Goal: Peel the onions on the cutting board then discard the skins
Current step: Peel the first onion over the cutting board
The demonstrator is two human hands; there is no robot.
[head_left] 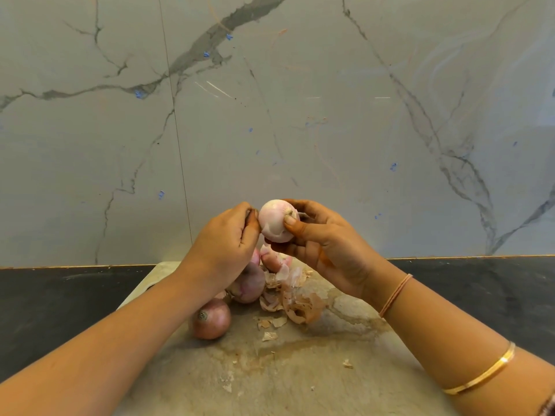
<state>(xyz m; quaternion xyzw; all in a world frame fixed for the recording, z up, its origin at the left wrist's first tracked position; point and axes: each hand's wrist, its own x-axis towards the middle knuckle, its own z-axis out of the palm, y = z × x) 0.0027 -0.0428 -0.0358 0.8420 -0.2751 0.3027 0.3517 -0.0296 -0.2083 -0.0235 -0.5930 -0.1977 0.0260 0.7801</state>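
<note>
Above the far end of the cutting board (300, 370) we hold a peeled onion (277, 221) up in the air, pale pink and smooth, well clear of the board's surface. Our right hand (327, 244) grips it: the thumb presses on the stubby root end that faces us, and the fingers curl round behind and beneath it. Our left hand (225, 244) sits just beside the onion's left side with its fingers curled in and the knuckles towards us; the fingertips meet right at the onion's edge, but we cannot tell whether they pinch a scrap of skin or only touch it. Below the hands, on the board, lie two unpeeled onions: one brown-pink onion (211, 319) nearest us with its end turned our way, and a second onion (249, 285) just behind it, partly hidden by the left wrist. To their right is a heap of papery skins (295, 298), with a few small flakes scattered nearer us. The board rests on a dark countertop (60, 301) against a veined marble wall (270, 115). On the right arm we wear a thread band (395, 295) and a gold bangle (480, 376)
</note>
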